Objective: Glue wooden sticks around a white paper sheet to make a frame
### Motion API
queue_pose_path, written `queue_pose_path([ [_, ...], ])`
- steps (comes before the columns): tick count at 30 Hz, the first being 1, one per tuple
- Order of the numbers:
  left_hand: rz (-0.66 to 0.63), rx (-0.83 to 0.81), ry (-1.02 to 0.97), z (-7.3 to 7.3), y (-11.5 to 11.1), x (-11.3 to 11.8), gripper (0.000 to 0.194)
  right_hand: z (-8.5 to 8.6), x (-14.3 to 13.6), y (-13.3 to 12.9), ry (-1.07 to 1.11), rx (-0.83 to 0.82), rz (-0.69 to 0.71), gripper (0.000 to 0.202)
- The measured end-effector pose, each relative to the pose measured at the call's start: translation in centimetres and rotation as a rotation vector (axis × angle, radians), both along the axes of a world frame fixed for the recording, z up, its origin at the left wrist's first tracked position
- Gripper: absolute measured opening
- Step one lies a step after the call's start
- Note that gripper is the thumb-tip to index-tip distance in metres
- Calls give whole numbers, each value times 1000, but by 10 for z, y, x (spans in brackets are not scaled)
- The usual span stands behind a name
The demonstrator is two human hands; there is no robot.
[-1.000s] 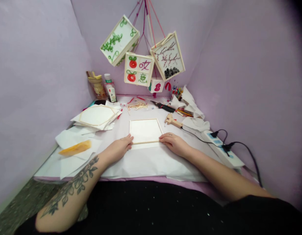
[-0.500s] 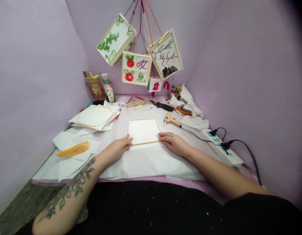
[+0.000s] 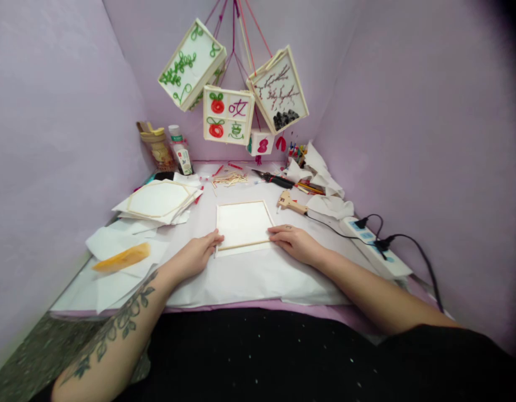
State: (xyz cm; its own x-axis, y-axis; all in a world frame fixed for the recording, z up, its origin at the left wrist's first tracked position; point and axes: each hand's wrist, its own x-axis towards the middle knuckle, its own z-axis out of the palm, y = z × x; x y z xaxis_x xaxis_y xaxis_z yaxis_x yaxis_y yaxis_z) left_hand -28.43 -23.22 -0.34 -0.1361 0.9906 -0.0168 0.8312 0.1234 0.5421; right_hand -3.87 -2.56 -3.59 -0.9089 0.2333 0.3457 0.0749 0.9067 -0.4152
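Note:
A rectangular frame of thin wooden strips (image 3: 243,245) lies flat on the table with white paper (image 3: 243,223) inside it, and a paper edge sticks out below its near strip. My left hand (image 3: 201,252) grips the near left corner, fingertips on the strip and the paper edge. At the right side, my right hand (image 3: 295,243) has its fingers closed on the frame's near right edge; its thumb is mostly hidden. Further back to the right, a hot glue gun (image 3: 291,203) rests on its side with its cord trailing to the right.
A white power strip (image 3: 375,248) with black plugs sits at right. To the left are stacked papers with a wooden outline (image 3: 159,199) and a yellow piece (image 3: 123,257). Pliers (image 3: 273,179), small sticks (image 3: 230,179) and bottles lie behind. Decorated panels (image 3: 228,115) hang above on cords.
The view has shifted slightly, so everything sits a little further left. My left fingers have moved slightly at the corner, where the paper edge shows more. The right hand keeps its place.

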Motion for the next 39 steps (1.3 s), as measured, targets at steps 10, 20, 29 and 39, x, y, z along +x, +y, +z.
queue_pose_path([
  [10, -61, 18, 8, -4, 2, 0, 31, 5, 9, 11, 62, -107, -94, 27],
  [20, -54, 47, 13, -11, 2, -1, 32, 4, 11, 7, 12, -60, -27, 17],
  [29, 47, 101, -23, -12, 3, 2, 25, 2, 9, 7, 29, -68, -18, 16],
  [39, 26, 111, -167, -16, -1, -8, 22, 4, 10, 6, 30, -72, -10, 16],
])
